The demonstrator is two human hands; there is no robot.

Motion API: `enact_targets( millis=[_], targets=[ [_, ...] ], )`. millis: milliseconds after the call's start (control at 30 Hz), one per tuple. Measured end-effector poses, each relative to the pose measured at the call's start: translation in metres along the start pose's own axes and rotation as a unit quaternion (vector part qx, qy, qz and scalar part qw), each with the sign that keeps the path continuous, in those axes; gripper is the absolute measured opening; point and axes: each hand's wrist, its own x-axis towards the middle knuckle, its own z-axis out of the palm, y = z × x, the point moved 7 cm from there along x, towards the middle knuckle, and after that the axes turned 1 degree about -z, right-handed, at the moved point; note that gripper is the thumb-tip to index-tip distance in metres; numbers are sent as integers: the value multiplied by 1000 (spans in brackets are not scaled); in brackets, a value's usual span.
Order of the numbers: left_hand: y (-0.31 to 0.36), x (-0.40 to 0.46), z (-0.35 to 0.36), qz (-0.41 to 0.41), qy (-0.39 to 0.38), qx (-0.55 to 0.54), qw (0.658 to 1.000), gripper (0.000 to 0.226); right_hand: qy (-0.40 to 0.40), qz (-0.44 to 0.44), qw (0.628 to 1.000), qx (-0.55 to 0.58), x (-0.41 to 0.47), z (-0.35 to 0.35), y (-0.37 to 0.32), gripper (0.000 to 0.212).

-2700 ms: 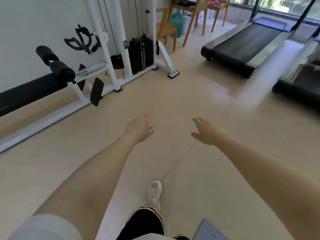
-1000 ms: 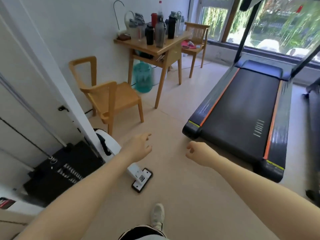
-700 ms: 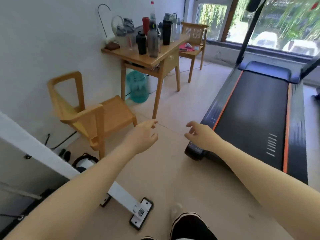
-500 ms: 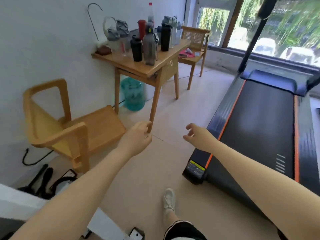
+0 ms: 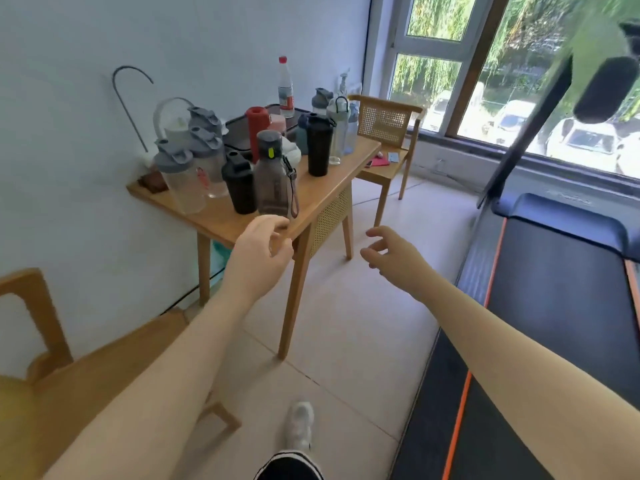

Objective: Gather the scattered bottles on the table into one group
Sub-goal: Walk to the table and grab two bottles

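Head view looks forward and down (wide-angle) toward the nearby wooden table [image 5: 325, 197].

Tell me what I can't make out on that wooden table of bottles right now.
Head view only:
- Black tray: mostly hidden behind the red cylindrical bottle and grey-lidded shakers.
- Small bottles at the wooden table's far end: overlapping, count unclear.
- Labels: too small, blurred.
- Teal bin underneath: blocked by tabletop and left hand.

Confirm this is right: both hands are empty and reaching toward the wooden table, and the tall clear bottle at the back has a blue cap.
Not quite. The head view shows the tall clear bottle has a red cap, not blue. The rest holds: the left hand and right hand are empty, reaching toward the wooden table.
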Motion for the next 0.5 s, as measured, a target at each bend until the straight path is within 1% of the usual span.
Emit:
enact_targets(
  millis=[133, 267, 367, 500],
  targets=[
    [-9, 109, 30, 32, 4, -10, 999, 33, 7, 2, 999, -32, 104, -17, 6, 39],
    [-2, 223, 53, 64, -29, -1, 998, 36, 9, 7, 999, -30, 207, -39, -6, 39],
    [15, 305, 58, 100, -29, -4, 995, 34, 13, -17, 998, -53, 277, -58, -23, 40],
    [28, 390, 75, 132, -25, 4, 991, 33, 29, -43, 998, -22, 357, -78, -25, 38]
  ],
)
